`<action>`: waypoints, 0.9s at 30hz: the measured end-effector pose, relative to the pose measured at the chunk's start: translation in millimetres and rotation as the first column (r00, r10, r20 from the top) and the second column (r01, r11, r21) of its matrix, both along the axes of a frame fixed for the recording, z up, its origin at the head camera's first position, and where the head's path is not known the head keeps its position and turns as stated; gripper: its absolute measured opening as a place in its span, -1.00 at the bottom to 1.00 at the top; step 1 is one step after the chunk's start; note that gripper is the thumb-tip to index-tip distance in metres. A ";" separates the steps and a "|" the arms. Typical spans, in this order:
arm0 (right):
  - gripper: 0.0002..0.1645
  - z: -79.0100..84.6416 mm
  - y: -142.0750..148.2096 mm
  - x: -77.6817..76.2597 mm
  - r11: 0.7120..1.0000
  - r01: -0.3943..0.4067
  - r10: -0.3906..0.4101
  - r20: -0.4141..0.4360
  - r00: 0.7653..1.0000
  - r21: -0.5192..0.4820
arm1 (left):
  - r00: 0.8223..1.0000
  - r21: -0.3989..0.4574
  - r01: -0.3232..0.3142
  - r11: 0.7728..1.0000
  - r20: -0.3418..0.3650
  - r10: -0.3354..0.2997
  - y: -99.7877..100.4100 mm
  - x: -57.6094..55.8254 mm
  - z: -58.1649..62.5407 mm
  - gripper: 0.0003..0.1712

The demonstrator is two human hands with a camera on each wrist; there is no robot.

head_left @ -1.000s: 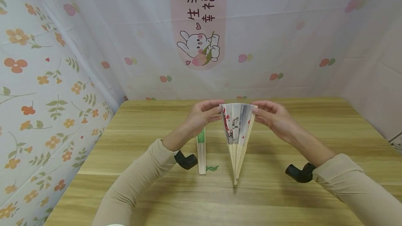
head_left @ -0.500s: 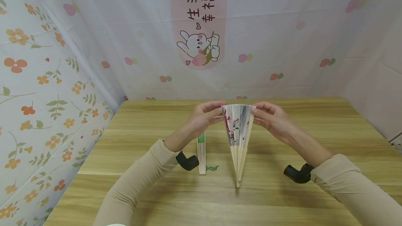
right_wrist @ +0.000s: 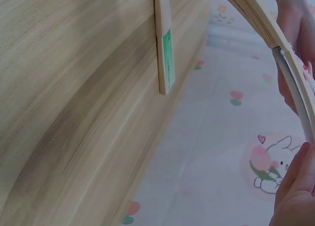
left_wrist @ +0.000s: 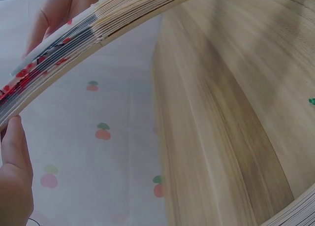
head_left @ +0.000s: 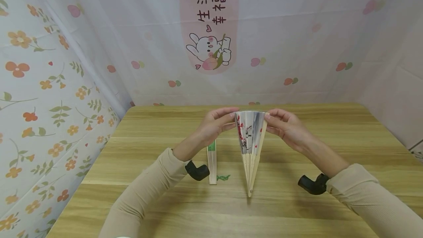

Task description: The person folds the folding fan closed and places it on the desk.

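Observation:
A folding fan with pale wooden ribs and a grey-white leaf printed with red blossoms is partly spread. It stands pivot end down over the table, its wide edge up. My left hand pinches its upper left corner, and my right hand pinches the upper right corner. In the left wrist view the pleats of the fan lie stacked close together. Left of it, a folded green fan with a green tassel lies on the table, its top end hidden behind my left hand.
The wooden table ends at a back edge against a patterned curtain. At the left hangs a flowered cloth. Black curved pieces stick out at the left wrist and at the right wrist.
My hands have come slightly closer together, so the fan is a little narrower. Its pivot end has shifted slightly to the right. The green fan has stayed in place.

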State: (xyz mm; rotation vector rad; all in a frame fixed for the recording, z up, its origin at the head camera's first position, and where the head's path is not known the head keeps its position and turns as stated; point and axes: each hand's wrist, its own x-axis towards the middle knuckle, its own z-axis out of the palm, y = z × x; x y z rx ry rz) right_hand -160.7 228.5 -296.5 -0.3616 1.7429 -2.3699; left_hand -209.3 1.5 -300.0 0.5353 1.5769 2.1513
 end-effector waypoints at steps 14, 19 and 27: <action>-0.91 -1.9 2.5 -0.2 0.999 0.000 -0.001 -0.003 1.000 -0.032 | 0.995 -0.024 -0.015 1.000 -0.102 0.013 2.8 3.6 -1.0 -0.61; -0.92 -1.6 1.4 0.2 1.000 0.005 -0.005 0.006 1.000 -0.026 | 0.991 -0.037 -0.038 0.999 -0.132 0.033 4.0 4.6 -1.8 -0.59; -0.95 -1.1 1.5 2.8 1.000 0.012 -0.012 0.012 1.000 0.013 | 0.992 -0.031 -0.050 0.998 -0.120 0.046 6.4 6.1 -0.6 -0.58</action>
